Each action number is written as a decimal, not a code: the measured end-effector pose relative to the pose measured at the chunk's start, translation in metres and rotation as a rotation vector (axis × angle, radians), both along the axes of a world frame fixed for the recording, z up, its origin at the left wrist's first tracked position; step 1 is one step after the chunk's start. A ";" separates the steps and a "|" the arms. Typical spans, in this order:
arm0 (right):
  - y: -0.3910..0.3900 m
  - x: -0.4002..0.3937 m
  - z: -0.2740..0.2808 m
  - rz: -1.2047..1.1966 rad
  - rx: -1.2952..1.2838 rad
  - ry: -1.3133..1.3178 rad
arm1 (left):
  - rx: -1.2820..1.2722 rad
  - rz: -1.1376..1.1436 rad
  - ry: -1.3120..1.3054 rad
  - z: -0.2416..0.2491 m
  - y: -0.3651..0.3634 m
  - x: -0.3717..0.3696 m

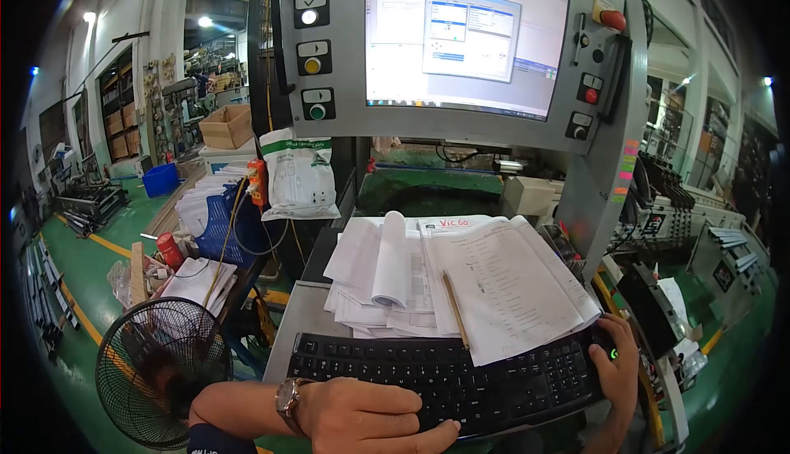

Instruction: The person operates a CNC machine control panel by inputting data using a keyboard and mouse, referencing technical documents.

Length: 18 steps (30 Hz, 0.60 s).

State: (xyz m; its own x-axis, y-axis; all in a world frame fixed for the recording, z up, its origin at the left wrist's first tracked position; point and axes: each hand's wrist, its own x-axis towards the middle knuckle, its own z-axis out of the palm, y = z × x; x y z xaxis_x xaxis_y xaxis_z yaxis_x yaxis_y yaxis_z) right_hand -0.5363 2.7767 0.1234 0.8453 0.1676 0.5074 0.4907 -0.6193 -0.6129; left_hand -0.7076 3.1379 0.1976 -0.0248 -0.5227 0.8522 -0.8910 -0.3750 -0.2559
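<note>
My left hand (370, 418), with a watch (288, 400) on its wrist, lies over the front of a black keyboard (502, 392). Its fingers stretch to the right across the lower keys, and nothing is held in it. To the right of the keyboard, my right hand (621, 363) is wrapped round a dark computer mouse (612, 353) with a small green light. Behind the keys lies a stack of printed papers (510, 289), partly overlapping the keyboard. A pencil (455, 310) rests on the sheets, and one sheet is rolled (390, 260).
A lit monitor (461, 42) with a software window sits in a grey control panel (485, 129) with coloured buttons and a red knob (612, 19). A black fan (164, 372) stands at lower left. Nearby are a blue basket (226, 228), a white bag (300, 176) and a cardboard box (226, 127).
</note>
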 end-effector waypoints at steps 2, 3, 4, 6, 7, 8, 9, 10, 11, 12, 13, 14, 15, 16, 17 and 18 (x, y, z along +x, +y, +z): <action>0.000 0.001 -0.001 0.001 -0.003 -0.004 | -0.015 -0.013 -0.048 -0.001 -0.001 0.004; -0.001 0.001 -0.001 0.002 -0.004 -0.006 | -0.036 -0.027 -0.095 -0.005 -0.003 0.010; -0.001 0.001 -0.001 0.003 -0.006 -0.007 | -0.037 -0.030 -0.098 -0.005 -0.003 0.011; -0.001 0.001 -0.001 0.001 -0.004 0.001 | -0.017 -0.026 -0.059 -0.001 -0.001 0.006; -0.001 0.001 -0.001 0.000 -0.003 0.004 | -0.014 -0.027 -0.059 -0.001 -0.001 0.007; -0.001 0.001 -0.001 0.001 -0.001 0.004 | -0.011 -0.028 -0.059 -0.001 -0.001 0.007; -0.001 0.001 -0.001 0.002 0.000 0.004 | -0.026 -0.036 -0.101 -0.004 -0.002 0.012; -0.001 0.001 -0.001 0.002 0.002 0.005 | -0.031 -0.040 -0.121 -0.005 -0.002 0.013; -0.001 0.001 -0.001 0.003 0.003 0.008 | -0.035 -0.044 -0.141 -0.006 -0.003 0.015; -0.001 0.000 0.000 0.004 0.004 0.012 | -0.028 -0.044 -0.139 -0.005 -0.002 0.015; 0.000 0.000 0.000 0.005 0.005 0.015 | -0.026 -0.045 -0.150 -0.005 -0.002 0.015; -0.001 0.000 0.000 0.007 0.006 0.013 | -0.024 -0.046 -0.160 -0.005 -0.002 0.016; -0.001 0.000 0.000 0.010 0.007 0.010 | -0.026 -0.047 -0.184 -0.007 -0.002 0.019; -0.001 0.001 -0.001 0.013 0.009 0.007 | -0.029 -0.045 -0.187 -0.007 -0.002 0.019; -0.001 0.001 -0.001 0.010 0.007 0.009 | -0.032 -0.044 -0.190 -0.007 -0.002 0.019; -0.001 0.001 -0.001 0.006 0.005 0.012 | -0.036 -0.039 -0.172 -0.007 -0.002 0.017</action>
